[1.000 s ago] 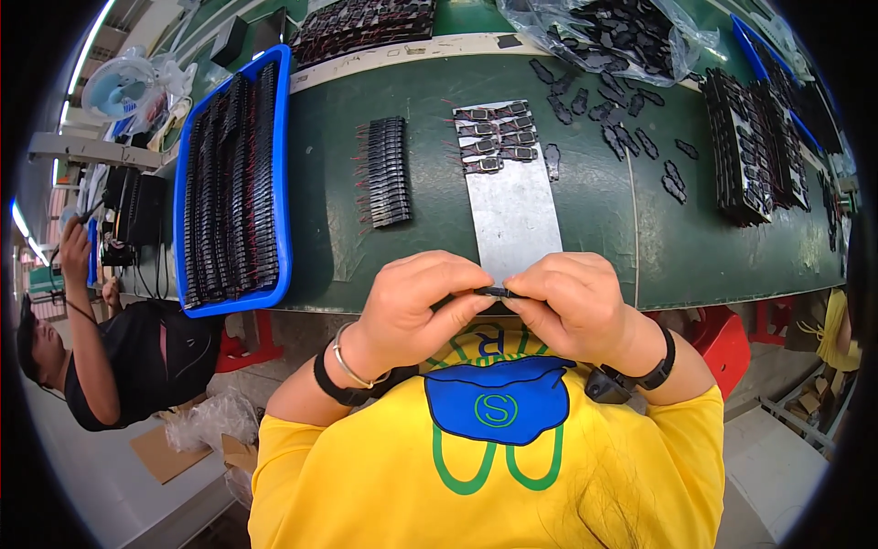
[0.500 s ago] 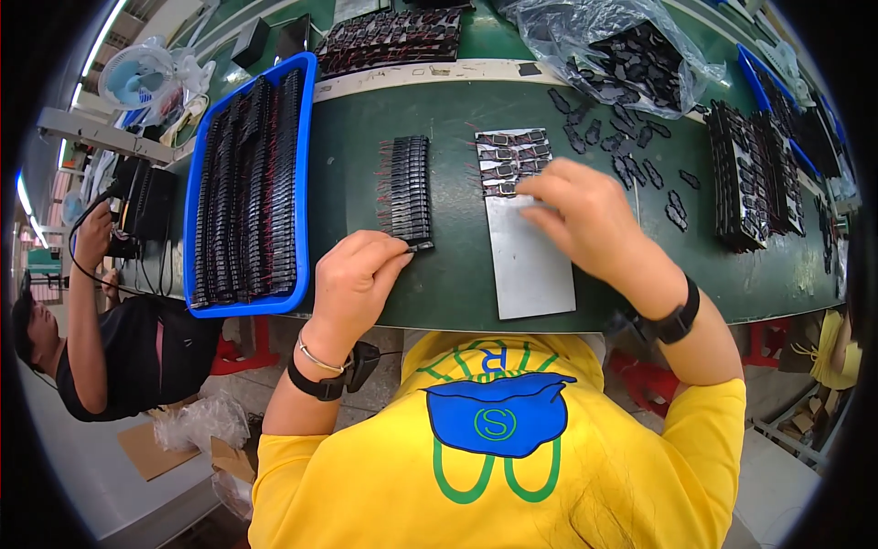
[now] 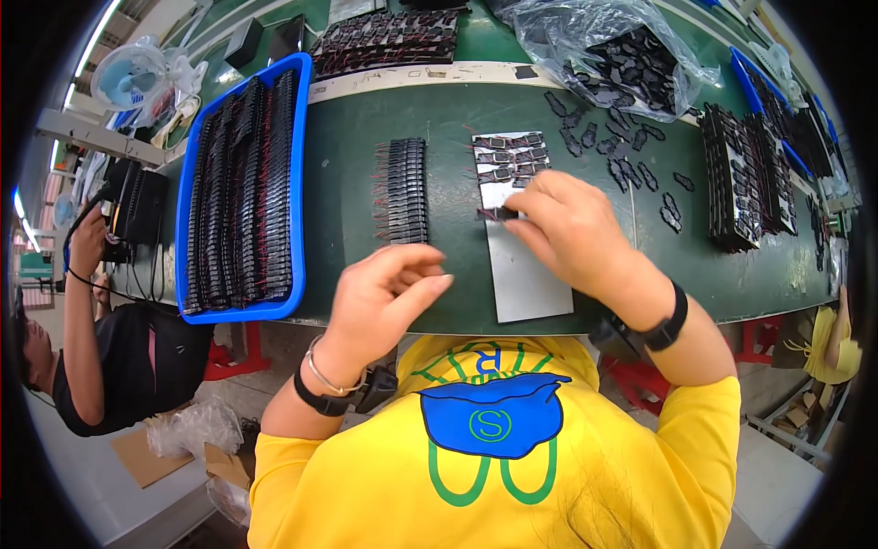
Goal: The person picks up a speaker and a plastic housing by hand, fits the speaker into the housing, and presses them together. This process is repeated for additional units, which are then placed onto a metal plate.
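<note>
A pale flat board point(image 3: 530, 274) lies on the green table in front of me, with small black wired parts point(image 3: 508, 157) laid in rows across its far end. My right hand point(image 3: 572, 220) is over the board, thumb and fingers pinched on a small black wired part point(image 3: 497, 214) that it partly hides. To the left, a neat column of similar black parts point(image 3: 402, 188) has thin red wires sticking out on its left side. My left hand point(image 3: 389, 293) is just below that column, thumb and fingers apart, with nothing visible between them.
A blue tray point(image 3: 302, 183) packed with black parts stands at left. Loose black pieces point(image 3: 625, 172) spread out from a clear plastic bag point(image 3: 540, 37) at far right. Filled boards point(image 3: 732, 183) stand stacked on the right. A co-worker point(image 3: 128, 357) sits at the left.
My left hand has come off the near end of the column and its pinch has opened. My right hand has shifted slightly toward me, with a black part now at its fingertips.
</note>
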`<act>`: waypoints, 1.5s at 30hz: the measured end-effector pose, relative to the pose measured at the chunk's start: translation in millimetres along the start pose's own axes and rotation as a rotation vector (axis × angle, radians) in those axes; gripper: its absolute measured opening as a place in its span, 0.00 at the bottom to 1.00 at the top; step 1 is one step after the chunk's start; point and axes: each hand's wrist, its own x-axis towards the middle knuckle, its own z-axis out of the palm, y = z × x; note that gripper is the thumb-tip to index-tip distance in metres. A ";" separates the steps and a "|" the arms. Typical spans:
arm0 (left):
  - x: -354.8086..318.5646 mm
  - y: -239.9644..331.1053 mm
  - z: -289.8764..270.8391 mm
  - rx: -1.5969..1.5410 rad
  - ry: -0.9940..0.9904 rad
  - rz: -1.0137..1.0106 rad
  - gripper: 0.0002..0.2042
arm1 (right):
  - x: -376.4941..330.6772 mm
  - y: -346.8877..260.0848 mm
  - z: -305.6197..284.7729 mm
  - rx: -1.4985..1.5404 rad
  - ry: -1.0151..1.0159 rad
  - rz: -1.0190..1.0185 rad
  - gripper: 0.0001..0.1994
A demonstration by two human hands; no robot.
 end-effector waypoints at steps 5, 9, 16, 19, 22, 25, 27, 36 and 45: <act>10.4 1.5 20.5 -0.691 -0.137 -0.397 0.07 | -20.2 -33.2 -7.7 0.135 0.089 -0.052 0.14; 10.3 -3.2 28.8 -0.740 -0.177 -0.386 0.07 | -27.1 -39.8 -7.0 0.149 0.096 -0.040 0.16; 5.3 -2.4 35.1 -0.742 -0.199 -0.378 0.06 | -39.8 -41.4 2.8 0.211 0.098 -0.018 0.16; 2.3 1.7 40.4 -0.517 -0.131 -0.226 0.06 | -42.9 -41.0 2.4 0.230 0.065 0.007 0.16; 4.5 1.4 40.7 -0.195 -0.106 0.177 0.05 | -45.2 -40.1 1.1 0.252 0.054 0.047 0.15; 3.1 -0.4 41.8 -0.141 -0.114 0.305 0.05 | -48.7 -37.8 1.3 0.351 0.111 0.050 0.13; 0.4 -2.8 42.5 -0.355 -0.150 0.155 0.06 | -49.9 -37.4 -0.2 0.353 0.125 0.042 0.13; 4.2 -3.8 38.1 -0.833 -0.214 -0.296 0.08 | -50.5 -34.4 -0.7 0.241 0.177 -0.051 0.12; 9.7 2.9 40.3 -0.688 -0.283 -0.438 0.08 | -51.7 -36.2 0.3 0.071 0.203 -0.126 0.14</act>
